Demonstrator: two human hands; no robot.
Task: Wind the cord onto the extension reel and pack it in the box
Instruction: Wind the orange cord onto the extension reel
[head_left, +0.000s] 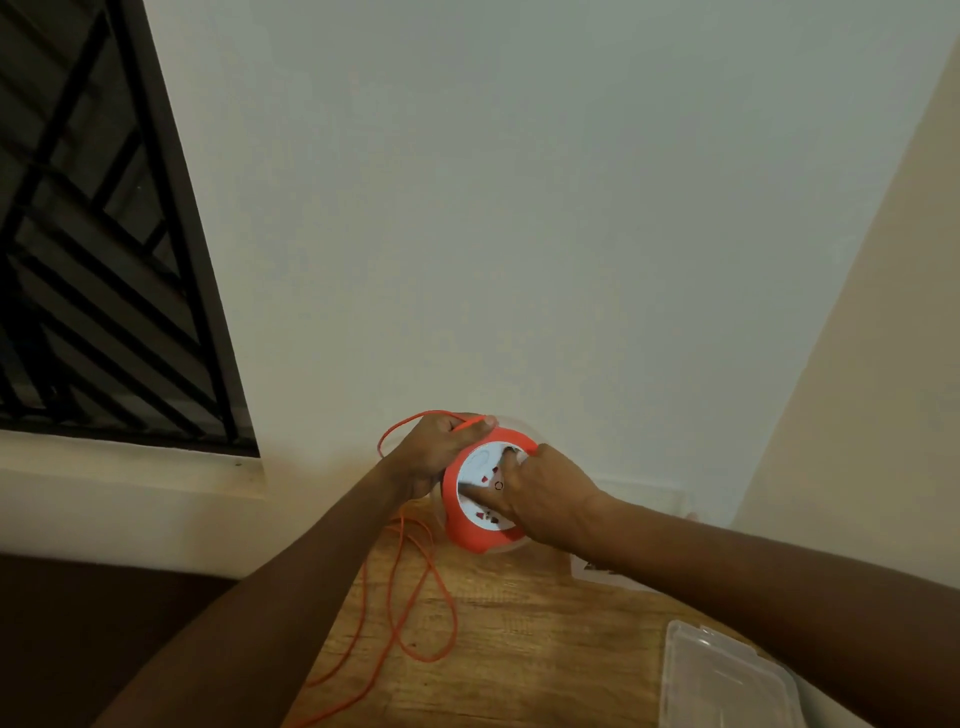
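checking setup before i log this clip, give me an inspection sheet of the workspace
surface: wooden table, bare grain showing.
job's things: orange extension reel held above the table's far edge; clear plastic box at the near right corner.
clutter: nothing seen.
grippers: left hand grips the reel rim and pinches the cord; right hand presses fingers on the reel's white socket face.
cables: orange cord lies in loose loops on the table, unwound.
surroundings: pale wall, barred window at left.
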